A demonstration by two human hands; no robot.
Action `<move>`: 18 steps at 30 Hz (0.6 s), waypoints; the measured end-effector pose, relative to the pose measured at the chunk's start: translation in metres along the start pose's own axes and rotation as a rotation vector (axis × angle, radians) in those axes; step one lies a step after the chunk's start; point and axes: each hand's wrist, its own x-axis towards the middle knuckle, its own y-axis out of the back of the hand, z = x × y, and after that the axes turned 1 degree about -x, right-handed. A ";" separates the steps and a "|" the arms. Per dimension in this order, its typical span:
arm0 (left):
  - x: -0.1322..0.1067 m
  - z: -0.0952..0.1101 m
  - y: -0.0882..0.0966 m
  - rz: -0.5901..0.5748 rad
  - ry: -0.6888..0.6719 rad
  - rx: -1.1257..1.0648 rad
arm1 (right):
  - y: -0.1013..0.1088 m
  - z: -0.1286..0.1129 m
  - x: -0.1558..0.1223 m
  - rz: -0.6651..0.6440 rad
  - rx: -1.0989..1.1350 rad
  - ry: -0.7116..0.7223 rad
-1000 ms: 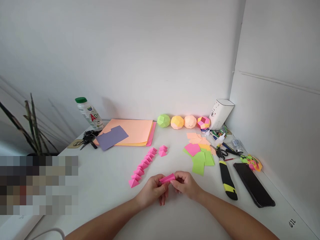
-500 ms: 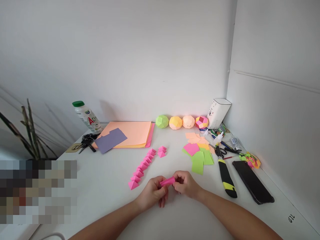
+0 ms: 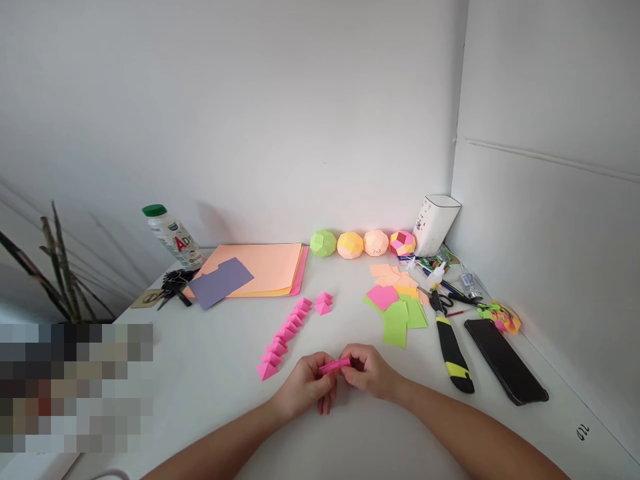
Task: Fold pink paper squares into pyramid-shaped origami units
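Observation:
Between my two hands, low over the table's front middle, is a folded piece of pink paper (image 3: pixel 334 365). My left hand (image 3: pixel 306 387) pinches its left end between thumb and fingers. At the other end, the fingers of my right hand (image 3: pixel 369 371) are closed on the same piece, covering part of it. Just beyond my left hand runs a slanting row of folded pink paper units (image 3: pixel 284 335), each with a pointed top. A smaller pair of pink units (image 3: pixel 324 303) stands right of the row's far end.
Green paper squares (image 3: pixel 396 325) lie with pink and peach ones to the right. A utility knife (image 3: pixel 454 357) and a phone (image 3: pixel 506 363) lie further right. Several faceted paper balls (image 3: pixel 350 245) line the wall. Peach sheets (image 3: pixel 275 263), a purple card (image 3: pixel 220 283) and a bottle (image 3: pixel 175 237) are back left.
My right hand has shifted slightly left along the pink paper, its fingers now nearer my left hand. My left hand keeps its pinch.

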 end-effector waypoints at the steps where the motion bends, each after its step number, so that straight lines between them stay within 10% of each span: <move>1: 0.000 0.000 0.000 0.000 0.001 0.008 | 0.000 0.001 0.000 -0.002 0.006 -0.007; 18: 0.001 0.002 0.002 -0.009 -0.120 -0.139 | 0.003 0.002 0.003 0.091 0.211 -0.025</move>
